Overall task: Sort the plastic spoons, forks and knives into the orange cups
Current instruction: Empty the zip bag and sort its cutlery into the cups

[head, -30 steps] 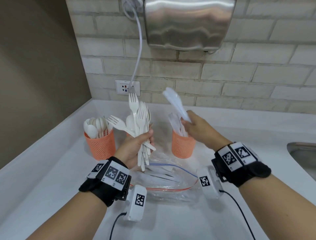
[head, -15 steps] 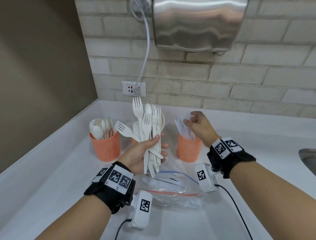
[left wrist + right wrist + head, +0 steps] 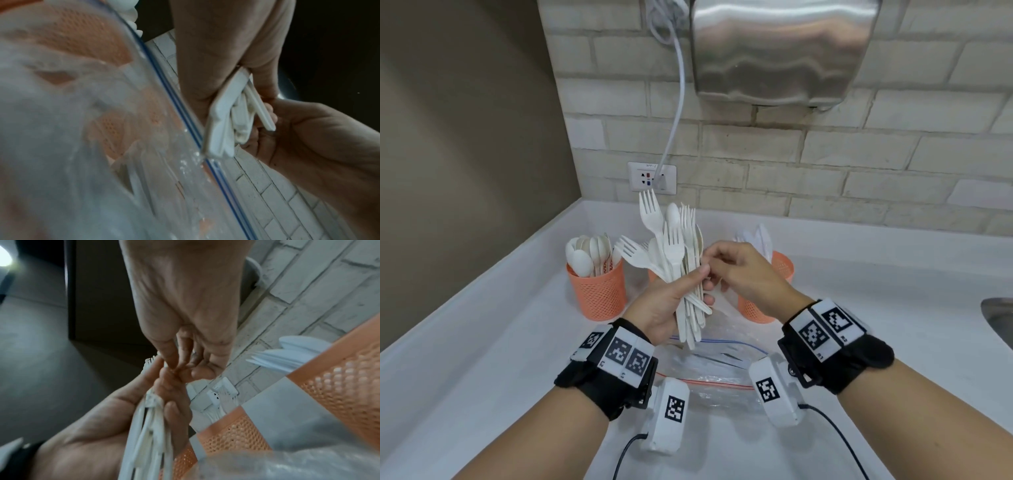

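Note:
My left hand [image 3: 702,287] grips an upright bundle of white plastic forks and spoons [image 3: 678,246] above the counter; its handle ends [image 3: 226,116] show in the left wrist view. My right hand [image 3: 710,262] has come against the bundle's right edge, and its thumb and fingers [image 3: 176,366] pinch a piece there; which kind is hidden. Three orange mesh cups stand behind. The left cup [image 3: 597,291] holds spoons, the right cup [image 3: 780,267] holds knives [image 3: 287,356]. The middle cup [image 3: 232,434] is mostly hidden behind the bundle.
A clear zip bag [image 3: 709,363] with some cutlery inside lies on the white counter [image 3: 482,342] below my hands. The brick wall carries a steel hand dryer [image 3: 774,51] and an outlet [image 3: 652,178] with a cable. A sink edge [image 3: 996,318] shows at right.
My right hand lowered the knife it held into the right cup, let go, and moved left to the bundle. The left hand kept holding the bundle.

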The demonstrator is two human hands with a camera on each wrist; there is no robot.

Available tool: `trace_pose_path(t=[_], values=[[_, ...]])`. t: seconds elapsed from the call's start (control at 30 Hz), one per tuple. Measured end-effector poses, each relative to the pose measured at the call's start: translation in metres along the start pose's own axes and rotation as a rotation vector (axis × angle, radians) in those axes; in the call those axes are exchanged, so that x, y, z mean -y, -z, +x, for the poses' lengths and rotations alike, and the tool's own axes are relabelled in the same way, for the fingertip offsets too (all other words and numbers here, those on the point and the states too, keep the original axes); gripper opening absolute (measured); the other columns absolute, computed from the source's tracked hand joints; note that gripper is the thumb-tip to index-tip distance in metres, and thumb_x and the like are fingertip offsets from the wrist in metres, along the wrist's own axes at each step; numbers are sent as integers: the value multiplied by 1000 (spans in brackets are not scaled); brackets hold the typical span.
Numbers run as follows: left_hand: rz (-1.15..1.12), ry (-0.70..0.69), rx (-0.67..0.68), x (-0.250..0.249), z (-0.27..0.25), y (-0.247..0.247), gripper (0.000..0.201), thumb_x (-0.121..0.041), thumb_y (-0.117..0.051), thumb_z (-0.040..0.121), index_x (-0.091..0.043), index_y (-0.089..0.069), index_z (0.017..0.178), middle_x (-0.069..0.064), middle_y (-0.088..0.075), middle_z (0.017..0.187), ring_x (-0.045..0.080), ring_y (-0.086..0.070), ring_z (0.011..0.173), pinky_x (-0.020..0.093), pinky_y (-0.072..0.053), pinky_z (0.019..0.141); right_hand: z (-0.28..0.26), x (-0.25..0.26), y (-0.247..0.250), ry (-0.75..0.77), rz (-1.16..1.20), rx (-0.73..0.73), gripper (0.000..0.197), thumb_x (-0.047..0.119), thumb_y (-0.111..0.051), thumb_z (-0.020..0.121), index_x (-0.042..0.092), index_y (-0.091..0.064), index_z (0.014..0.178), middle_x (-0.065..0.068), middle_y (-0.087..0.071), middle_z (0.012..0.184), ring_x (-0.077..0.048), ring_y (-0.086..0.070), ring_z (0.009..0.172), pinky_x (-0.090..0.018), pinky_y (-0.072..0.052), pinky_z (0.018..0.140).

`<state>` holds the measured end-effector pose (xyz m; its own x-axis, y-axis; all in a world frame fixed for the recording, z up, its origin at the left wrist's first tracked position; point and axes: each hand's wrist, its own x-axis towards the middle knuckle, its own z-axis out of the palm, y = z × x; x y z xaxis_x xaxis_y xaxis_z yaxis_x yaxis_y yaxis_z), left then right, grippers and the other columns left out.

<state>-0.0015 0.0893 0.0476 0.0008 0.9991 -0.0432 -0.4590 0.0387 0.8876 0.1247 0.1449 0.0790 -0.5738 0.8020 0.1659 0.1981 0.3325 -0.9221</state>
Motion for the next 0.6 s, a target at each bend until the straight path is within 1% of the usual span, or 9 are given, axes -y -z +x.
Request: trace_pose_path(t=[0.03, 0.1, 0.17, 0.27, 0.3, 0.37, 0.43, 0.53, 0.6], values=[[2, -3, -2, 0, -1, 1, 17, -22, -59, 82, -13, -61, 97, 1, -60, 62, 12, -59, 50, 25, -52, 51, -1, 0, -3, 29, -27, -50, 16, 5, -52, 91, 18, -56, 82, -1, -56, 63, -7, -55, 57, -17, -41, 54], [16, -2, -5, -1, -2, 3, 18, -23, -55, 87, -12, -61, 100, 3, -63, 68, 13, -61, 53, 27, -53, 53, -4, 0, -9, 114, -31, -228, 13, 0, -54, 88, 13, -52, 90, 2, -50, 64, 3, -50, 52, -10, -40, 53], [27, -10, -5, -2, -4, 5, 21, -23, -50, 91, -12, -60, 106, 3, -66, 73, 13, -63, 57, 27, -54, 56, -6, 4, -15, 197, -32, -337, 13, -1, -55, 86, 11, -52, 89, 5, -46, 64, 4, -46, 51, -11, -40, 54], [62, -33, 34, -4, -9, 7, 22, -13, -46, 94, -12, -59, 112, -1, -70, 80, 11, -65, 66, 26, -54, 62, -6, 10, -28, 215, -141, -307, 9, 9, -61, 85, 11, -58, 93, 7, -49, 63, -5, -50, 59, -32, -51, 63], [81, -36, 53, -5, -11, 8, 21, -7, -45, 94, -13, -59, 109, -3, -71, 78, 10, -66, 67, 26, -54, 64, -6, 11, -32, 194, -165, -301, 17, 14, -64, 83, 10, -57, 98, 6, -50, 66, -12, -53, 63, -37, -53, 65], [108, -26, 77, -6, -16, 10, 25, 1, -45, 93, -14, -59, 105, -1, -71, 78, 12, -67, 70, 30, -52, 70, -4, 12, -38, 143, -162, -305, 34, 19, -69, 80, 9, -49, 107, -2, -50, 73, -17, -52, 69, -39, -51, 69], [111, -27, 80, -8, -20, 13, 25, 2, -48, 90, -13, -60, 105, 1, -71, 78, 14, -67, 73, 33, -50, 75, -4, 14, -41, 105, -123, -292, 42, 20, -70, 80, 10, -42, 110, -4, -50, 75, -17, -53, 69, -39, -52, 69], [85, -40, 52, -9, -23, 17, 22, -1, -48, 90, -12, -59, 105, -2, -70, 74, 12, -66, 70, 31, -49, 71, -4, 16, -47, 32, -17, -269, 41, 21, -67, 84, 9, -40, 112, 3, -51, 67, -13, -56, 64, -40, -55, 69], [67, -49, 26, -8, -24, 19, 20, -1, -48, 91, -10, -60, 105, 1, -68, 74, 15, -63, 71, 28, -51, 66, -2, 15, -51, -22, 59, -275, 41, 22, -66, 85, 9, -40, 114, 4, -51, 66, -13, -57, 61, -39, -54, 68]])
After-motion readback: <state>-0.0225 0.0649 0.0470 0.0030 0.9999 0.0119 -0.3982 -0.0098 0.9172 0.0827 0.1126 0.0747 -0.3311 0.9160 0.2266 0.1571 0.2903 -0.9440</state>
